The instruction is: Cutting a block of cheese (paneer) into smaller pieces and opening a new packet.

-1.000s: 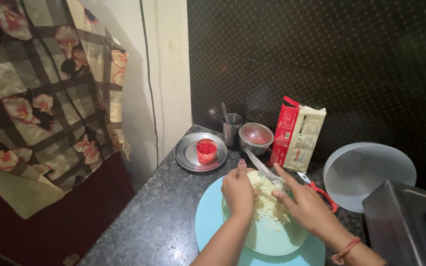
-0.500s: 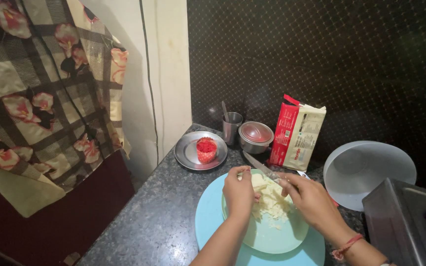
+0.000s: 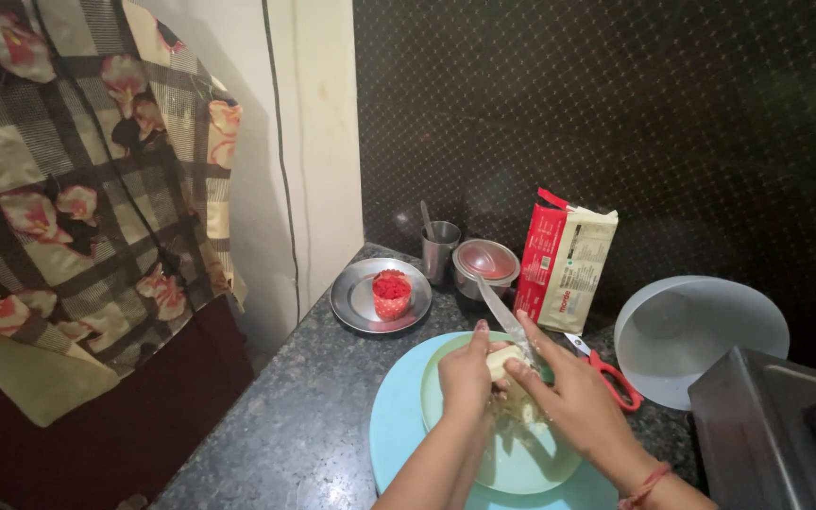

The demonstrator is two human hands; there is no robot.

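Observation:
My left hand [image 3: 466, 379] pinches a pale, soft lump of food [image 3: 504, 362] over a light green plate [image 3: 507, 455] that rests on a round light blue board [image 3: 399, 436]. My right hand [image 3: 573, 395] grips a knife [image 3: 504, 319], its blade pointing up and away, with the edge against the lump. More pale cut pieces lie on the plate under my hands.
A steel plate [image 3: 356, 300] with a small red cup [image 3: 391, 294] stands at the back. Behind are a steel tumbler [image 3: 440, 249], a lidded steel bowl [image 3: 485, 266], a red and cream packet [image 3: 564, 255], red scissors [image 3: 606, 374], a grey round lid [image 3: 701, 335] and a metal box [image 3: 781, 434].
The knife blade went down flat onto the food half a second ago and now stands raised again. Both hands have drawn closer together around one lump.

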